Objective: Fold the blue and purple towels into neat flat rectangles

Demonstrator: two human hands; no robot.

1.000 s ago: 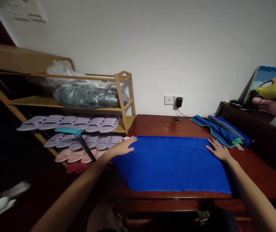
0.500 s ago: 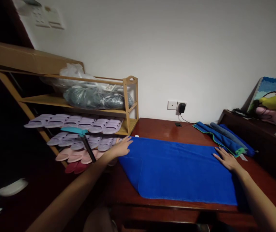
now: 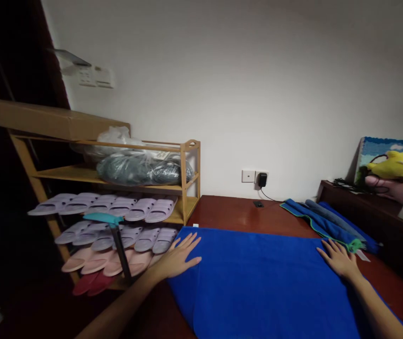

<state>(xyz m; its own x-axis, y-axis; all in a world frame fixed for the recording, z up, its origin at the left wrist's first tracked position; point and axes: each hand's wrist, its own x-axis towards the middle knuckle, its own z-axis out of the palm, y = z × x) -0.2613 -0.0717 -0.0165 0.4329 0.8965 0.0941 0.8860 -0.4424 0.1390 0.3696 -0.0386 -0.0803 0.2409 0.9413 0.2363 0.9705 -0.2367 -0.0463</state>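
Note:
A blue towel (image 3: 265, 278) lies spread over the dark red wooden table (image 3: 229, 211), its left side hanging past the table's edge. My left hand (image 3: 180, 256) rests on the towel's far left corner with fingers spread. Near the far right corner, my right hand (image 3: 339, 259) lies on the cloth, its fingers also apart. A small white tag (image 3: 195, 225) sticks out at the towel's far left edge. Just beyond my right hand are several rolled or folded towels (image 3: 319, 221), blue and grey, one with green edging.
On the left stands a wooden shoe rack (image 3: 183, 188) with lilac slippers (image 3: 161, 208), pink slippers and a plastic-wrapped bundle (image 3: 141, 167). A teal-topped handle (image 3: 104, 218) rises before it. A black adapter (image 3: 262, 179) is plugged into the wall. Right of the table is a dark ledge (image 3: 392, 207) with a yellow plush.
The camera view has tilted up, so everything sits lower in the picture. My left hand has slid slightly over the towel and its fingers are more spread. The towel looks smoother.

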